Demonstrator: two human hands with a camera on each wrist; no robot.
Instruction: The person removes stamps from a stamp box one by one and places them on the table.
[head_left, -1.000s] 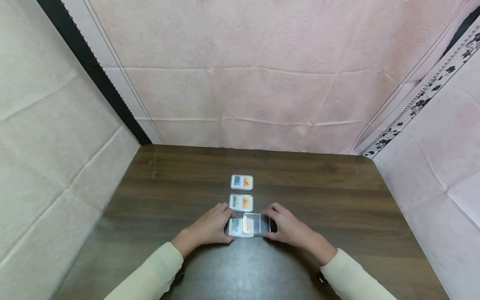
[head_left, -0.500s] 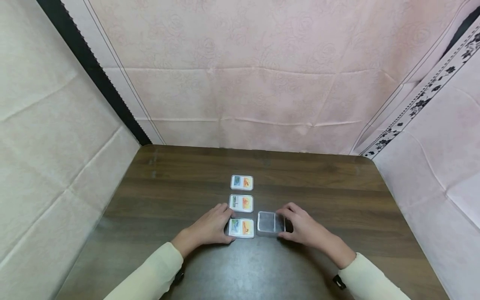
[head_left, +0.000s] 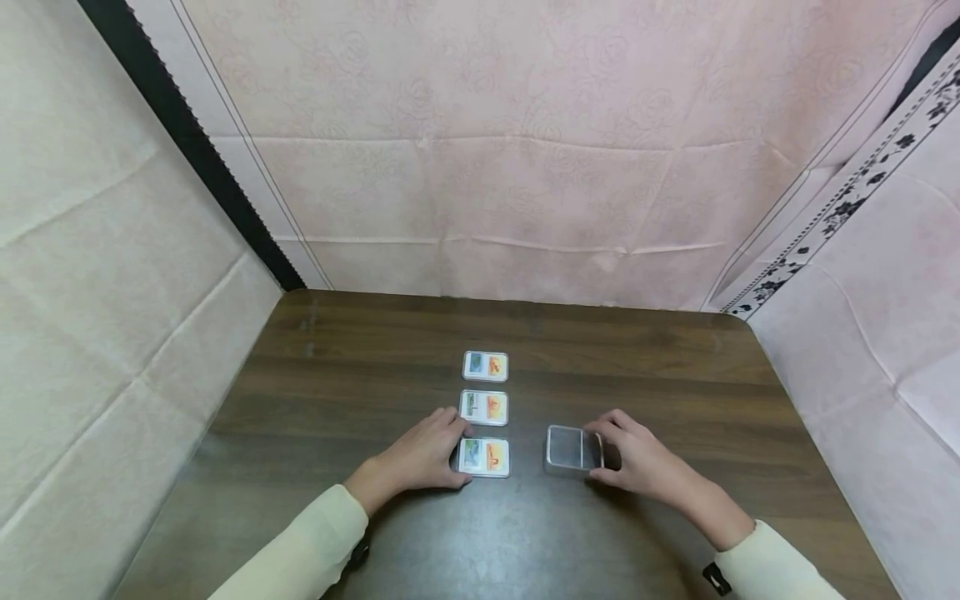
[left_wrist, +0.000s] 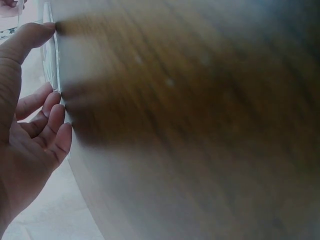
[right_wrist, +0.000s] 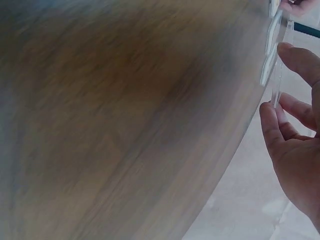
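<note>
Thumb and fingers of my left hand grip the left end of the nearest flat clear card case, which lies on the table. It has a blue-green picture on one half and an orange one on the other. In the left wrist view the case appears edge-on between thumb and fingertips. To its right, my right hand pinches a clear, see-through plastic lid by opposite edges, held close over the table. The right wrist view shows this lid as a thin sheet between thumb and fingers.
Two similar card cases, a middle one and a far one, line up behind the nearest case. The brown wooden table meets pale cloth hangings at its back and sides.
My right hand has drawn the clear lid rightward, from overlapping the nearest card case to well apart from it. The left hand and the three card cases have stayed put.
</note>
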